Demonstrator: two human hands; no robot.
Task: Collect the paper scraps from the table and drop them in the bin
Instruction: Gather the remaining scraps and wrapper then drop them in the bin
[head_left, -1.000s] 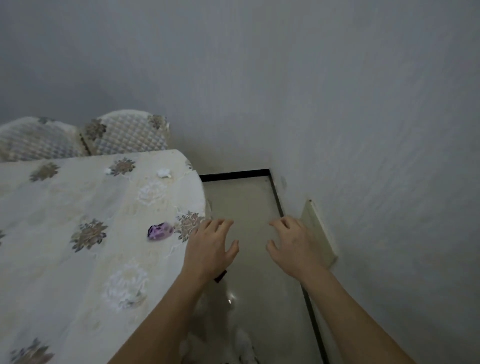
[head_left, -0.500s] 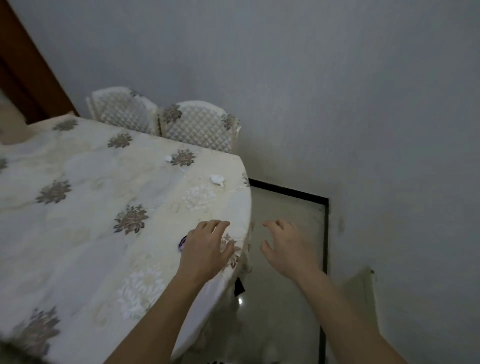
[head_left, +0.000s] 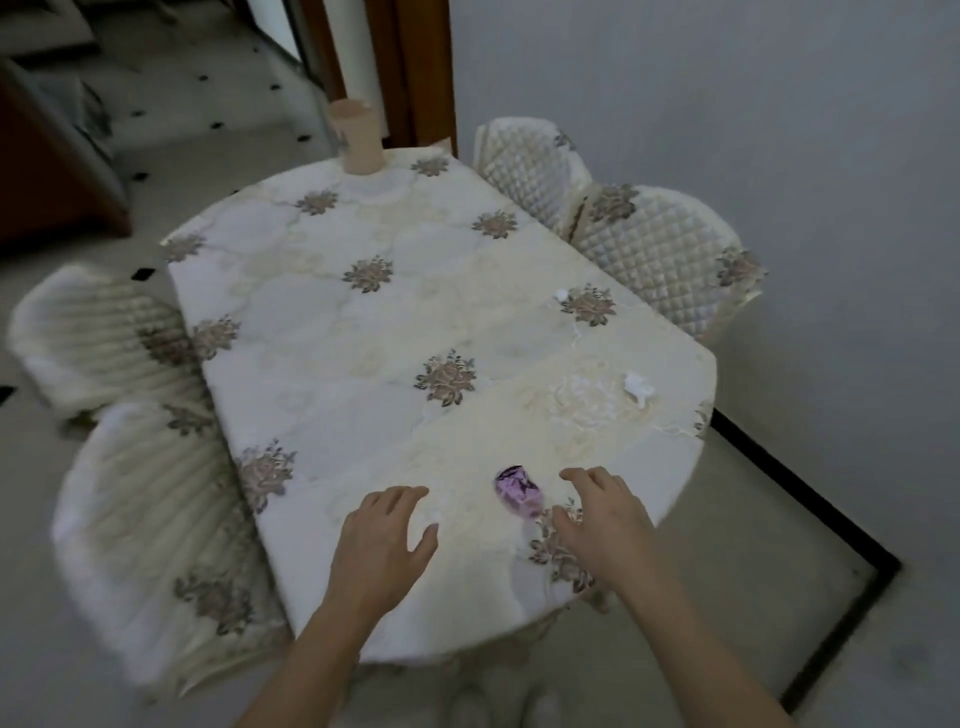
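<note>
A crumpled purple scrap (head_left: 516, 490) lies near the table's front edge, between my two hands. My left hand (head_left: 382, 540) hovers just left of it, fingers spread, holding nothing. My right hand (head_left: 605, 522) is open too, its fingertips close to the scrap's right side. A crumpled white paper scrap (head_left: 638, 385) rests near the right edge of the table (head_left: 332, 332), and a smaller white scrap (head_left: 561, 295) lies farther back beside a flower print. No bin is in view.
A tan cup (head_left: 357, 137) stands at the table's far end. Quilted chairs (head_left: 660, 249) sit along the right side by the wall, ribbed chairs (head_left: 150, 525) along the left. A wooden door frame (head_left: 415, 73) rises behind the table.
The view has swung left from the wall and floor onto the whole table. Both hands have come over the tabletop, on either side of the purple scrap.
</note>
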